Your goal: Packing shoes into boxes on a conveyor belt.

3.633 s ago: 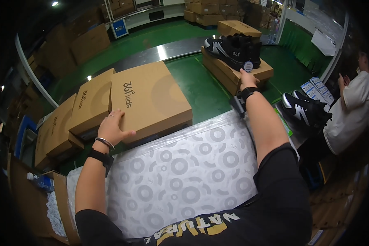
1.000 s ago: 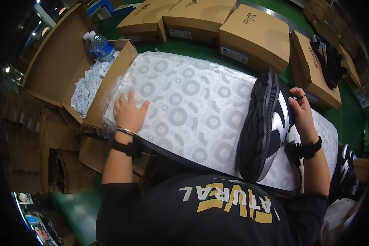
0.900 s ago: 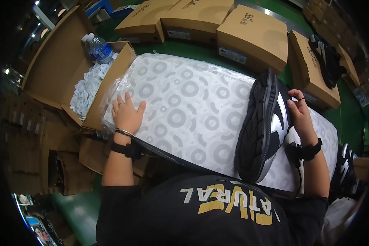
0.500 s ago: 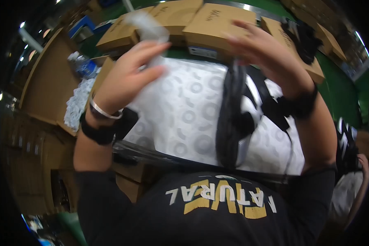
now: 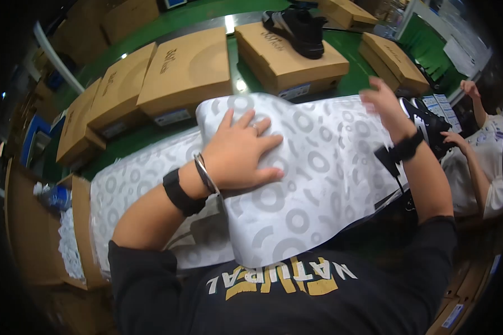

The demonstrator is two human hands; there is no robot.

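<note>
We cannot see what lies beneath the folded patterned paper point(image 5: 310, 184); the right grip point(image 5: 387, 107) is blurred (we barely make out its outline), and darkness cuts off the co-worker point(image 5: 480, 176).

Shoe point(image 5: 300, 34) on shoebox point(image 5: 274, 68), behind paper point(image 5: 304, 173)

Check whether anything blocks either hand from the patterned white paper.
Nothing visible does: the left hand lies on the patterned white paper, and nothing shows between the right hand and the paper's right end; whether they touch is unclear.
</note>
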